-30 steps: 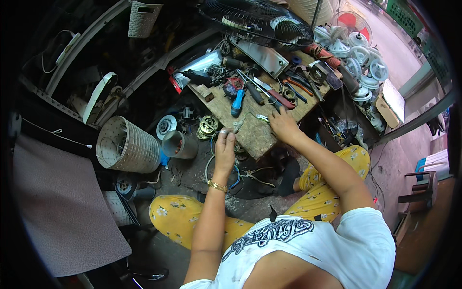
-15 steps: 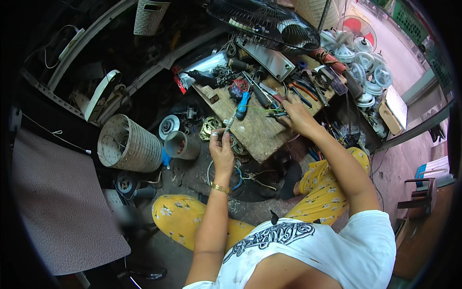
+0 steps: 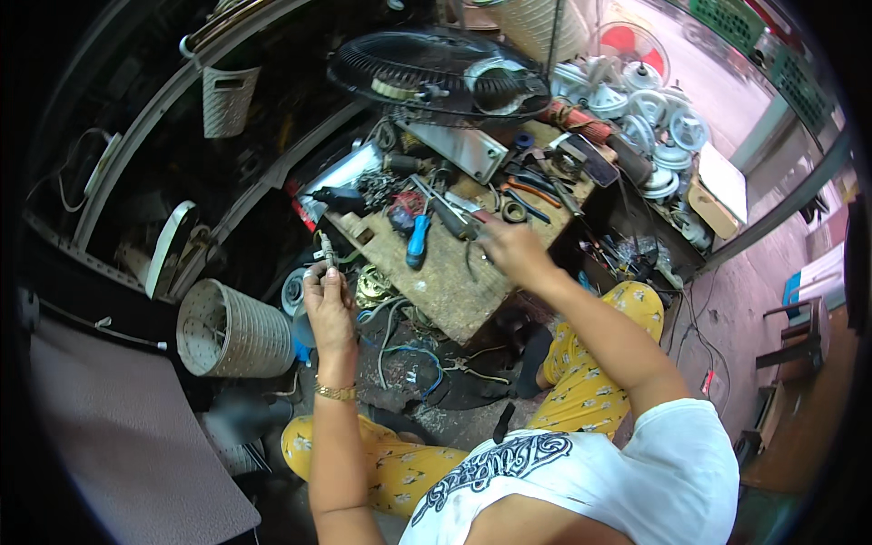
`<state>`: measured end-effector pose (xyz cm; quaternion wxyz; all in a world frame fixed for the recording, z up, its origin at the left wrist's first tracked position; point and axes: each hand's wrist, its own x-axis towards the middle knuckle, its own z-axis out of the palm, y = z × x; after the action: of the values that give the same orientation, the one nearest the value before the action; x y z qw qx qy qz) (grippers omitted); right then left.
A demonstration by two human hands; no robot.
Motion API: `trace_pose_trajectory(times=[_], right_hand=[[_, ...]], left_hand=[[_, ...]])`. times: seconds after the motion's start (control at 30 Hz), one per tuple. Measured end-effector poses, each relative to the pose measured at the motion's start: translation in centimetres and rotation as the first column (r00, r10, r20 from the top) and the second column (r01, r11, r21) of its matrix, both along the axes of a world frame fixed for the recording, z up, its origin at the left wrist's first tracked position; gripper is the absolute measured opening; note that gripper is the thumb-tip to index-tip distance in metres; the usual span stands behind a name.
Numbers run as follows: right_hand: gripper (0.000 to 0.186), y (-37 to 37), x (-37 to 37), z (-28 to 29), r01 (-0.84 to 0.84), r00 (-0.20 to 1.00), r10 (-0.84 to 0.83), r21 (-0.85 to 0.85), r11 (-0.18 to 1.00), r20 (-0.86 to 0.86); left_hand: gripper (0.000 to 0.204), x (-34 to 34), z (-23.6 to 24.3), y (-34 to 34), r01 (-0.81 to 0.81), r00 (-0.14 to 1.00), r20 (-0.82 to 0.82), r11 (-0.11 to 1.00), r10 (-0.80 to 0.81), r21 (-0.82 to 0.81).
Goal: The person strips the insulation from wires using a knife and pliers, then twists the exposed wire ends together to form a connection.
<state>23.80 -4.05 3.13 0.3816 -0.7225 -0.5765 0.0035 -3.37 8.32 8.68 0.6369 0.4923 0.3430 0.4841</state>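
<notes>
My left hand (image 3: 329, 295) is raised left of the wooden work board, its thumb and fingers pinched round a slim greyish cylindrical piece (image 3: 328, 251) held upright. At the board (image 3: 445, 300), my right hand (image 3: 510, 250) reaches over the tools, blurred by motion. Its fingertips meet the reddish handle of a knife-like tool (image 3: 481, 216); whether they grip it is unclear. A dark curved tool part (image 3: 469, 259) shows just beneath that hand. Left of it lies a blue-handled screwdriver (image 3: 418, 242).
Orange-handled pliers (image 3: 534, 191) and a tape roll (image 3: 514, 212) lie farther right. A black fan (image 3: 436, 77) stands behind the board. White plastic fan parts (image 3: 658, 118) are piled at the back right. A perforated bin (image 3: 245, 318) stands left, loose wires (image 3: 391, 345) below.
My left hand has moved left, away from the board, with the cylindrical piece. The green-yellow wire that stretched between my hands no longer does. My right hand has shifted over the tools; the view has turned.
</notes>
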Motion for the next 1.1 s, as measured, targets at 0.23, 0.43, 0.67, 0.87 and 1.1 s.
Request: trace_pose_trajectory(times=[0.23, 0.43, 0.67, 0.87, 1.1], right_hand=[[0.032, 1.3, 2.8, -1.6, -0.038, 0.990, 0.046, -0.062, 0.997, 0.132], [0.023, -10.6, 13.6, 12.0, 0.312, 0.887, -0.188, 0.249, 0.917, -0.422], [0.021, -28.8, 17.2, -12.4, 0.674, 0.734, -0.679, -0.138, 0.726, 0.009], [0.045, -34.0, 2.0, -24.9, 0.662, 0.682, -0.698, -0.588, 0.465, 0.216], [0.064, -32.8, 5.4, -25.7, 0.726, 0.654, -0.712, -0.474, 0.498, 0.255]], left_hand=[[0.015, 1.0, -1.7, 0.1, 0.095, 0.995, -0.025, 0.993, -0.097, -0.074], [0.017, 0.1, -1.6, 0.9, 0.017, 0.999, -0.033, 1.000, -0.017, -0.011], [0.022, -0.9, -2.8, 2.1, -0.020, 1.000, 0.008, 0.997, 0.021, -0.076], [0.016, -1.3, -4.1, 2.3, -0.025, 0.998, -0.061, 0.994, 0.019, -0.107], [0.020, 0.1, -4.0, 1.2, -0.015, 0.992, -0.124, 0.994, 0.001, -0.110]])
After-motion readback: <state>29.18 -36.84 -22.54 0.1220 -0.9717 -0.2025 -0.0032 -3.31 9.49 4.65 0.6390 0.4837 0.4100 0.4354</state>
